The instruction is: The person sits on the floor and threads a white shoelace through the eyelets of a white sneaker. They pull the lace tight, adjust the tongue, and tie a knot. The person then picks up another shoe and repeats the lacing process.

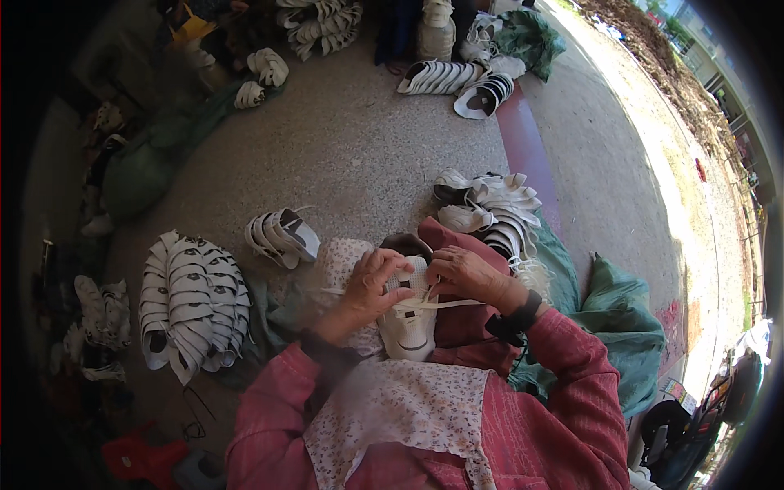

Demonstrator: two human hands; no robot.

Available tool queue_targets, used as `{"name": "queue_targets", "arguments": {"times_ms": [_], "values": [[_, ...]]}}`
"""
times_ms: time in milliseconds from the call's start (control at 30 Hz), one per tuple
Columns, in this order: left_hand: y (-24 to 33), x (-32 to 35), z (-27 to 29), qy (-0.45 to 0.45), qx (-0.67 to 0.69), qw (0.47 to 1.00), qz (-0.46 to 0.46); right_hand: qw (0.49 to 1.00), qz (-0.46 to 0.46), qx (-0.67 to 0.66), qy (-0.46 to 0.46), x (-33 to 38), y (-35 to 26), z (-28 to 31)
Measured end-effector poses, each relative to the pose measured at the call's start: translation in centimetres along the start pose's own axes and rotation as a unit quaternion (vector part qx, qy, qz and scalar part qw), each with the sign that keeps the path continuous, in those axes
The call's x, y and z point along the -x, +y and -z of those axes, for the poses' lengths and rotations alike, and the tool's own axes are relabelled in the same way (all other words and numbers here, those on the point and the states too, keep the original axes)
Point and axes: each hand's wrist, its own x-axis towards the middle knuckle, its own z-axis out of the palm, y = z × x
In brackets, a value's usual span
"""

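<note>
White shoe upper: I see the white shoe upper (pixel 407 328) on the middle of the lap, toe toward the lap's near edge, dark-lined opening toward its far edge; I judge this turns the lacing area up to both hands.
Left hand: the left hand (pixel 374 286) comes over the lap's left edge, thumb and forefinger curved against the upper, probably steadying it; I cannot tell whether they pinch.
Right hand: the right hand (pixel 471 276) has its fingers bunched tight on the upper's lacing edge; their tips are partly hidden from me.
Pale lace: the pale lace (pixel 459 304) crosses the upper and runs out under the right hand, perhaps left slack to keep it reachable.
Apron: the floral apron (pixel 406 398) covers the lap's near edge, likely shielding the clothes.
Left stacks: I have a large nested stack (pixel 194 300) and a small stack (pixel 282 237) on the floor (pixel 359 143) beyond the lap's left edge; nesting seems to save room.
Right pile: the loose pile (pixel 494 200) lies off the lap's far right corner, seemingly within arm's reach.
</note>
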Motion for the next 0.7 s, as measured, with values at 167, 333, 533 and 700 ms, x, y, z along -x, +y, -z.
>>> {"name": "queue_targets", "arguments": {"times_ms": [167, 333, 533, 700], "values": [[2.6, -1.2, 0.7, 0.013, -0.137, 0.986, -0.099, 0.999, -0.008, -0.046, -0.023, -0.7, -0.8, 1.1], [1.7, -1.8, -1.7, -0.001, -0.138, 0.97, -0.201, 0.994, -0.016, -0.101, -0.038, -0.8, -0.5, 1.5], [1.8, -1.9, 1.5, 0.003, -0.27, 0.942, -0.198, 0.995, -0.029, -0.087, -0.037, -0.5, -0.7, 1.6], [-7.3, 2.6, 19.7, 0.086, -0.51, 0.853, 0.066, 0.997, -0.002, -0.075, -0.018, -0.7, -0.1, 0.8]]}}
